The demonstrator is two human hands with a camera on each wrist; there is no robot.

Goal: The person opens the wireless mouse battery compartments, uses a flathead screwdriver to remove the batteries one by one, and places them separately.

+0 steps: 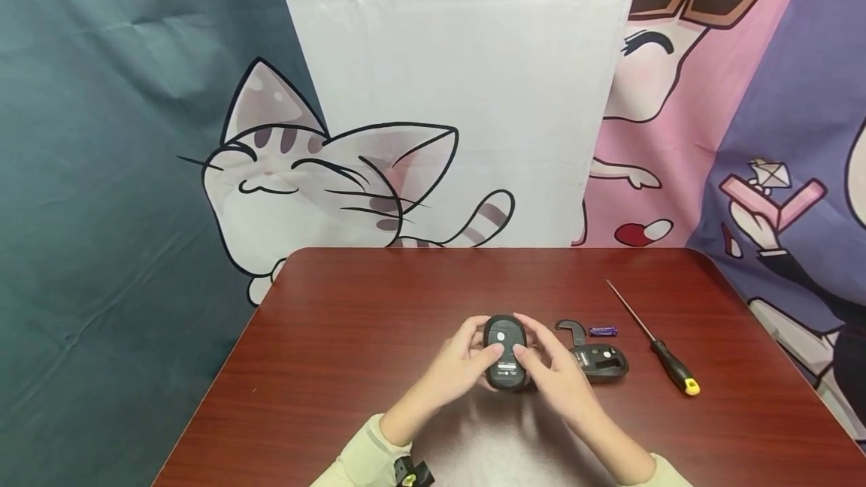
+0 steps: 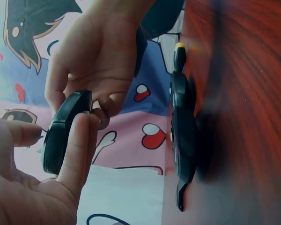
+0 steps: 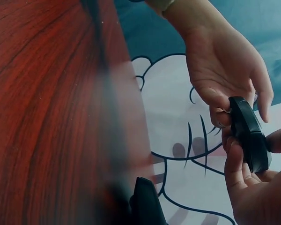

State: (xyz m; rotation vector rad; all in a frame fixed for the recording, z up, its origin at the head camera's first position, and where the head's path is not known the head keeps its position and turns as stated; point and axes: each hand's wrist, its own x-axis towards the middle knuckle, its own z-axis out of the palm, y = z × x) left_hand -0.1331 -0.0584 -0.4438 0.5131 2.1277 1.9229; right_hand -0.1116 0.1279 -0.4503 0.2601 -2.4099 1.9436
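Observation:
A black computer mouse (image 1: 506,374) is held above the table between both hands, its labelled underside facing up in the head view. My left hand (image 1: 457,367) grips its left edge, the thumb lying on the underside. On the opposite edge my right hand (image 1: 556,370) grips it too, with its thumb also on the underside. Both wrist views show the mouse (image 2: 65,133) (image 3: 248,133) from the side, fingers beneath and thumbs on top. Just right of the right hand lies a second black mouse (image 1: 604,364), underside up, with an open battery slot.
Behind the second mouse are a curved black cover (image 1: 573,331) and a purple battery (image 1: 604,331). Farther right lies a screwdriver (image 1: 670,365) with a black and yellow handle. The reddish-brown table (image 1: 325,367) ends at a printed cloth backdrop (image 1: 460,58).

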